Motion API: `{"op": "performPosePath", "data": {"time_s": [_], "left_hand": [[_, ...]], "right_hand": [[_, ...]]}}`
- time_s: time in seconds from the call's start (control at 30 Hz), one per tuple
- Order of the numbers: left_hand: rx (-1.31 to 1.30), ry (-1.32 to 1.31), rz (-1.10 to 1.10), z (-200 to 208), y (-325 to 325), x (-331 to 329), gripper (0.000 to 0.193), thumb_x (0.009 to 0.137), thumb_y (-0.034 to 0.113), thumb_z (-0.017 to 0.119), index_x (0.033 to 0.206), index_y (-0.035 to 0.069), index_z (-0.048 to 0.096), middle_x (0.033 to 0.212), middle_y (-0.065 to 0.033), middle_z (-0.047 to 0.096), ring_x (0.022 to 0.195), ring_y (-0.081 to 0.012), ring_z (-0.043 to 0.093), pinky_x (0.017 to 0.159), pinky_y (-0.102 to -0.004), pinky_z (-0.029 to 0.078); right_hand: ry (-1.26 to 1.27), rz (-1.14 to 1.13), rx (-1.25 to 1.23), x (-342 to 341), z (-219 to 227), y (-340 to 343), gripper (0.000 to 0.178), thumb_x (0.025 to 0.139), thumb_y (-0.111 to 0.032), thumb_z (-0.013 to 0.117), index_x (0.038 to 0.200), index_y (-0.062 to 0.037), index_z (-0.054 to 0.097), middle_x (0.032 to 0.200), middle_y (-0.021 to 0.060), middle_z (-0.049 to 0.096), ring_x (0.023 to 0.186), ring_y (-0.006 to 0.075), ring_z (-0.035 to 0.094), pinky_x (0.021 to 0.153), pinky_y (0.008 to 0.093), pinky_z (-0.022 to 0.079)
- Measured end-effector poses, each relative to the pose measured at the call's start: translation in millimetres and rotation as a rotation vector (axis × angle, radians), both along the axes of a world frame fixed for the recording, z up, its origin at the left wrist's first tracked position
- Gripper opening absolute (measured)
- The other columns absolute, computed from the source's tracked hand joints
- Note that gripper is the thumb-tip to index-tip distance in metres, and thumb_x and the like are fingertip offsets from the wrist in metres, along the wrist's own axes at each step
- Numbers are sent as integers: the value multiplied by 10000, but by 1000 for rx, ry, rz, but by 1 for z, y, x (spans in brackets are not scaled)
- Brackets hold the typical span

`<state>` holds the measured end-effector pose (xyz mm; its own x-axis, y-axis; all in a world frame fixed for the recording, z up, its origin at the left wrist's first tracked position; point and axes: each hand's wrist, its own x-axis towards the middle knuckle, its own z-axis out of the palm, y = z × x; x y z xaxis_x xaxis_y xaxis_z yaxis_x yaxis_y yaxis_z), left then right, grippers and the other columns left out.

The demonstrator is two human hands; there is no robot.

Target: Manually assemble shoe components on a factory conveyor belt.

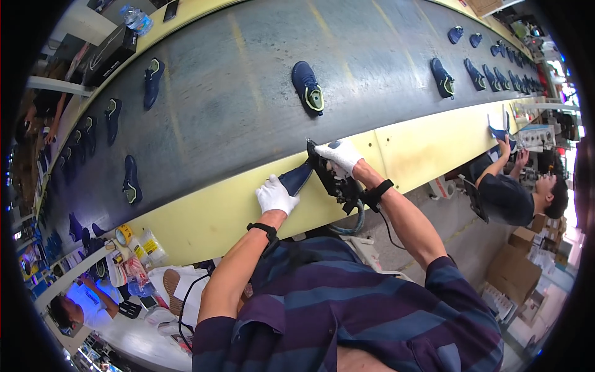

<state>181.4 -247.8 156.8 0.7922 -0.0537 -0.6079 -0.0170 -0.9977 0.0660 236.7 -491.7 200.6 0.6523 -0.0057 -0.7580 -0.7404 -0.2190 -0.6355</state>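
My left hand (277,196), in a white glove, is closed around one end of a navy shoe (296,178) over the pale yellow ledge. The shoe's other end meets a black mechanical device (331,177), which has a ribbed hose (355,224) at its lower end. My right hand (341,154), also white-gloved, is closed at the top of this device. Its fingertips are partly hidden, so its exact hold is hard to make out. Just beyond, on the dark conveyor belt (235,105), lies a navy shoe with a lime lining (308,88).
More navy shoes lie along the belt, including one (131,180) at left and one (442,79) at right. Yellow tape (124,234) and plastic packets sit at the ledge's left end. Co-workers (511,192) sit at right and lower left. A water bottle (136,20) stands at far left.
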Motion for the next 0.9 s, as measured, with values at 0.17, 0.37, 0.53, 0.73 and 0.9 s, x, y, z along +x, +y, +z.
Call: {"op": "performPosePath", "data": {"time_s": [0.17,0.37,0.53,0.73,0.9], "left_hand": [[22,-20,30,0,5,-5,925,737,619,837,1343,1,511,1228,-178,691,1136,-306,693,1014,-435,467],[1,-7,70,6,4,-8,984,720,636,829,1370,-29,507,1274,-204,682,1196,-331,674,1050,-421,479],[5,-10,114,10,8,-10,953,729,627,837,1372,1,515,1280,-178,685,1207,-313,673,1064,-438,458],[-27,-86,210,11,22,-47,946,744,629,850,1384,27,499,1300,-175,668,1190,-318,684,1017,-460,513],[-80,-24,321,-16,29,-58,913,758,653,843,1334,36,495,1234,-175,670,1131,-316,708,916,-433,569]], "right_hand": [[12,82,-62,8,10,9,494,881,-509,812,762,-39,715,600,45,581,483,149,507,446,334,385],[-80,127,-133,10,20,16,512,900,-484,801,714,-25,670,587,50,585,453,152,504,432,343,395],[-23,76,-103,14,21,19,515,899,-482,808,690,-41,643,603,51,586,460,157,506,435,349,409],[-51,88,-118,19,-3,10,552,886,-508,812,695,-14,658,604,90,622,440,204,567,419,381,462],[115,43,46,31,4,5,537,901,-485,828,651,-91,562,566,29,521,413,172,464,410,365,376]]}}
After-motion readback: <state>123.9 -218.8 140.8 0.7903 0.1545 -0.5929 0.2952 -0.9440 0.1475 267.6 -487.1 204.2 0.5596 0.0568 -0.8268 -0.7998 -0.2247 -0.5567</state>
